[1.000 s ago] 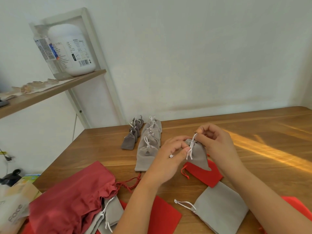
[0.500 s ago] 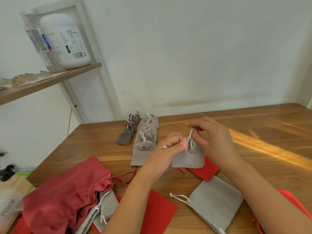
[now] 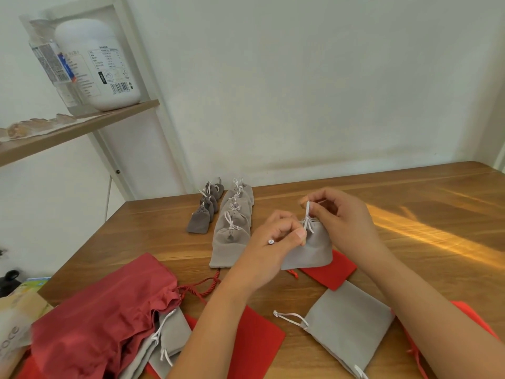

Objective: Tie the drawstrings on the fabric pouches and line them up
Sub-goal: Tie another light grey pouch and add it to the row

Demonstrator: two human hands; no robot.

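A small grey pouch point(image 3: 311, 251) stands upright at the table's middle, its neck gathered by a white drawstring point(image 3: 308, 218). My left hand point(image 3: 276, 242) pinches the pouch's neck and cord from the left. My right hand point(image 3: 341, 217) pinches the cord's upper end above the pouch. Behind and to the left lie two rows of tied pouches: light grey ones point(image 3: 232, 228) and smaller dark grey ones point(image 3: 203, 214). An untied flat grey pouch point(image 3: 347, 326) lies near my right forearm.
A large dark red drawstring bag point(image 3: 95, 318) lies at the front left over more grey pouches point(image 3: 169, 340). Flat red pouches point(image 3: 257, 343) lie under and between my arms. A wooden shelf point(image 3: 71, 129) with a white jar point(image 3: 98, 64) hangs at the left.
The pouch has gone from tilted in the air to standing upright on the table. My right hand has drawn the cord upward, and the neck is cinched tighter.
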